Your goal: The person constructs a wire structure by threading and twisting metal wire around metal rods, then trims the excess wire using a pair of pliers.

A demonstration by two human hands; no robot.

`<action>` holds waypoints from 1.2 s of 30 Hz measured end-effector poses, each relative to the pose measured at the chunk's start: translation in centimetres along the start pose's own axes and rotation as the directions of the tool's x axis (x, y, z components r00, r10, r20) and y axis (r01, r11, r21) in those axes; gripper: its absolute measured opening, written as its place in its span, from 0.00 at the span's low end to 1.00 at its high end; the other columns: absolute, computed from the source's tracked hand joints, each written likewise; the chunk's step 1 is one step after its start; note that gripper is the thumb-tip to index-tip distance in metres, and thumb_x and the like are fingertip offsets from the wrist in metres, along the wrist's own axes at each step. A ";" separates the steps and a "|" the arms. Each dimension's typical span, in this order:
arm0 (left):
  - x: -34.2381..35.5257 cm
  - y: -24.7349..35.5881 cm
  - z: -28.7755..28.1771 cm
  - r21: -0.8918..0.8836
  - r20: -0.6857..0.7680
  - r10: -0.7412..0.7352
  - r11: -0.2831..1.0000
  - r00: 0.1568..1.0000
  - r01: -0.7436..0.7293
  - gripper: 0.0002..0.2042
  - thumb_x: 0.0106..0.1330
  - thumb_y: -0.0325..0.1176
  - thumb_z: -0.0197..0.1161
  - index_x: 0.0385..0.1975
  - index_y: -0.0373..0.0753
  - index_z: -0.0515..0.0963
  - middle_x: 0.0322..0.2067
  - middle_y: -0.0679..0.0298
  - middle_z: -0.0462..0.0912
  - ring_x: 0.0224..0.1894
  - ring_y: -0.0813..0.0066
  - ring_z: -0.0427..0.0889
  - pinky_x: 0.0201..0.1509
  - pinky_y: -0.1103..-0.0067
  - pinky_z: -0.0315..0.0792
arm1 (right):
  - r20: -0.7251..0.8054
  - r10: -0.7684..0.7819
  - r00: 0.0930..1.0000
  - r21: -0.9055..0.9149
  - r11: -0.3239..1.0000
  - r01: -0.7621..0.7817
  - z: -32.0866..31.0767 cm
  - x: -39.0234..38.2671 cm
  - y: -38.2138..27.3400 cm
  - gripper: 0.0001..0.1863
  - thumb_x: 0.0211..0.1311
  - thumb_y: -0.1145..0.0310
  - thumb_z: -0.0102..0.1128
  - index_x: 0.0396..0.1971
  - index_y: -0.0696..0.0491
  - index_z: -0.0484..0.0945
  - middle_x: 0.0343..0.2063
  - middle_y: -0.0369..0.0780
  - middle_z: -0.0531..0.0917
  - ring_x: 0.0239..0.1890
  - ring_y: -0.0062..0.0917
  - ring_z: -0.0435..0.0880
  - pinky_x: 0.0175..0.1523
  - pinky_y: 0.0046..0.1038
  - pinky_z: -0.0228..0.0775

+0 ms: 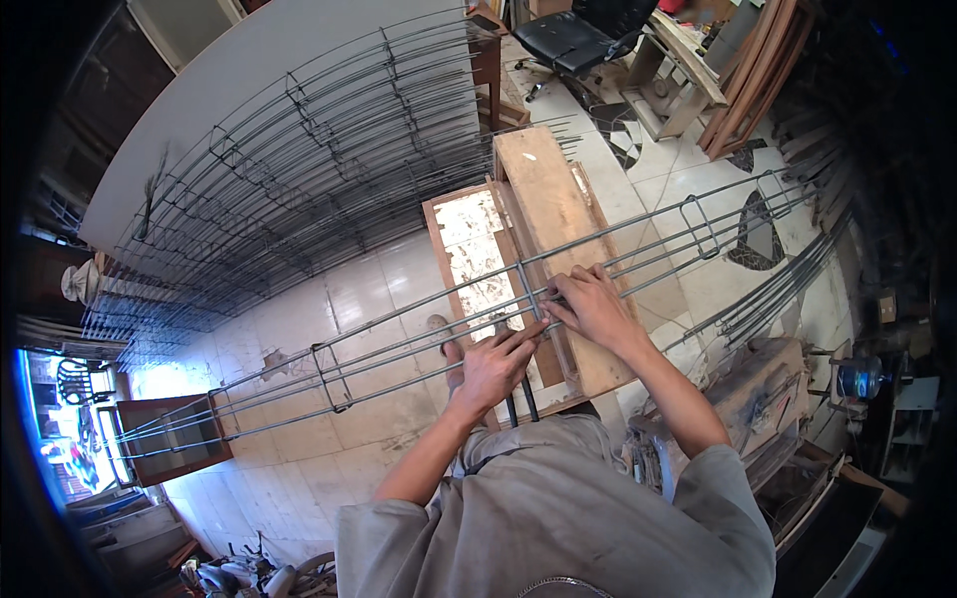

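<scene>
A long cage of steel reinforcing bars [419, 302] crosses in front of me, with square stirrups [322, 377] spaced along it. My left hand [488, 369] rests over the nearer bars, its fingers pressed together beside a stirrup at the middle. From the right, my right hand [595, 309] reaches the same stirrup [525, 282], with thumb and fingers pinched at a bar joint. Whatever small thing the fingertips hold is hidden. Below the left hand, two dark tool handles [530, 399] point down toward my lap; the tool's head is mostly covered.
A wooden bench or box [548, 189] stands under the cage. A large stack of finished bar cages [329, 159] fills the left back. Loose bars [788, 279] lie at the right. A black office chair [573, 40] is at the back; a framed panel [174, 439] sits under the cage's left end.
</scene>
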State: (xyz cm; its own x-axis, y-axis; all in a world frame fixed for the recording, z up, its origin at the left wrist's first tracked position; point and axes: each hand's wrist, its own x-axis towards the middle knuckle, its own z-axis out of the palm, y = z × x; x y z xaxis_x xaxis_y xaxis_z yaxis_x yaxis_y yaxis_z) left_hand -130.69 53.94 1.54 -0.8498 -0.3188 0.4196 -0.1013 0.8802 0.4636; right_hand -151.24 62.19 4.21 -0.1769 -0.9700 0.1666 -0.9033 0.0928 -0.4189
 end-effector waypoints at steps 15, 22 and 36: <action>4.3 -1.4 -3.0 0.023 0.448 0.324 0.927 0.833 -0.374 0.16 0.60 0.32 0.56 0.47 0.36 0.73 0.57 0.53 0.75 0.62 0.55 0.73 0.66 0.67 0.67 | -0.149 0.386 0.910 0.373 0.874 -0.310 1.0 -7.5 -8.7 0.13 0.61 0.73 0.59 0.44 0.59 0.73 0.38 0.47 0.78 0.37 0.42 0.78 0.42 0.39 0.72; 5.6 -1.6 -3.2 -0.053 0.506 0.357 0.922 0.785 -0.384 0.16 0.60 0.30 0.56 0.48 0.34 0.73 0.56 0.48 0.75 0.61 0.52 0.73 0.67 0.67 0.67 | -0.237 0.541 0.807 0.536 0.765 -0.356 9.3 -10.1 -10.7 0.38 0.60 0.74 0.54 0.69 0.65 0.49 0.62 0.61 0.64 0.66 0.56 0.62 0.71 0.46 0.52; 7.3 -2.5 -2.8 -0.195 0.508 0.315 0.949 0.801 -0.250 0.13 0.59 0.24 0.59 0.45 0.34 0.74 0.47 0.50 0.80 0.53 0.50 0.78 0.60 0.63 0.71 | -0.261 0.402 0.878 0.602 0.778 -0.178 14.6 -7.3 -4.4 0.44 0.52 0.74 0.58 0.71 0.58 0.52 0.66 0.55 0.64 0.71 0.45 0.60 0.73 0.38 0.52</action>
State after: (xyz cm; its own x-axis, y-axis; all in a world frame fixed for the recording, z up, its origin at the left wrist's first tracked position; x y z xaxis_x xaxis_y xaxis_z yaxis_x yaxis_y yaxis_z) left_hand -135.22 48.41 5.59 -0.9759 0.2006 0.0856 0.2166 0.8461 0.4870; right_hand -140.25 65.62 -8.23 -0.6205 -0.7555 0.2105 -0.4363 0.1095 -0.8931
